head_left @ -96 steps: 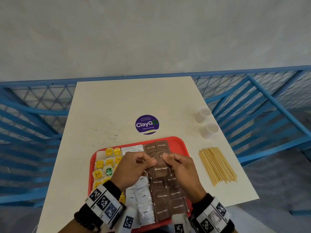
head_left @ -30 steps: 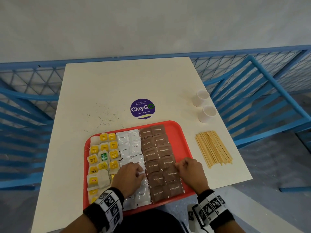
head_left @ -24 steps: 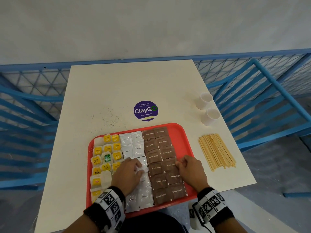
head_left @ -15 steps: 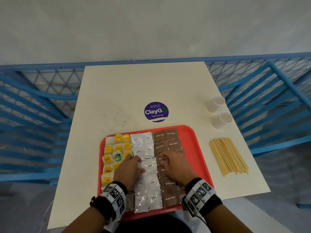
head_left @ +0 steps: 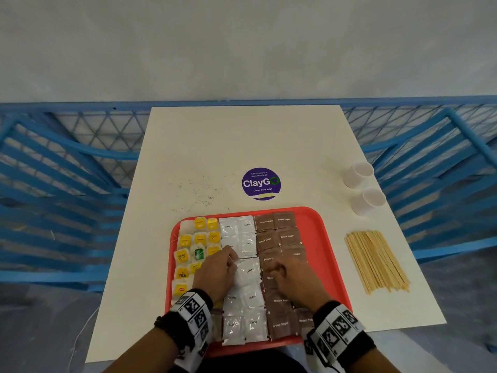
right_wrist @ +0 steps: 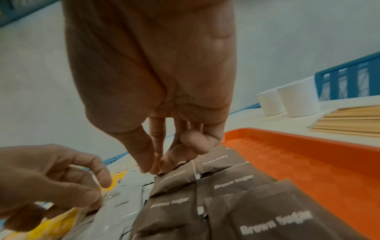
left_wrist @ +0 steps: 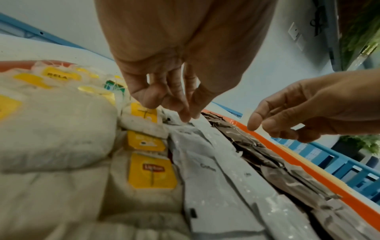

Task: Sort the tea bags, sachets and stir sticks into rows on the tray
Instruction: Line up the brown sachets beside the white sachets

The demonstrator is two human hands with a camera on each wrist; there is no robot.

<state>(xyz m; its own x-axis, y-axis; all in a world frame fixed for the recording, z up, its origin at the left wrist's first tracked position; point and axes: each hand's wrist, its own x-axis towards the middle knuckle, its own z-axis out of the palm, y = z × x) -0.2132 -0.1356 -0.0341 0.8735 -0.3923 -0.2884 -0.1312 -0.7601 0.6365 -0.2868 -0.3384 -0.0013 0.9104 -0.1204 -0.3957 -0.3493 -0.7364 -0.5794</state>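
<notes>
Both hands worked on the red tray (head_left: 326,246). The left hand (head_left: 216,273) pinched a white coffee sachet (head_left: 248,270) in the middle rows; the right hand (head_left: 291,278), fingers curled, pinched a brown sugar sachet (right_wrist: 176,181). Tea bags (head_left: 185,254) filled the tray's left, and stir sticks (head_left: 376,262) lay on the table (head_left: 242,146) to its right.

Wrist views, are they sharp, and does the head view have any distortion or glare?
Left wrist: near tea bags are soft, fingertips fairly sharp. Right wrist: nearest brown sugar sachets blur. Head: wide-angle bends the blue railing; white coffee sachets show slight sheen; lighting is even.
</notes>
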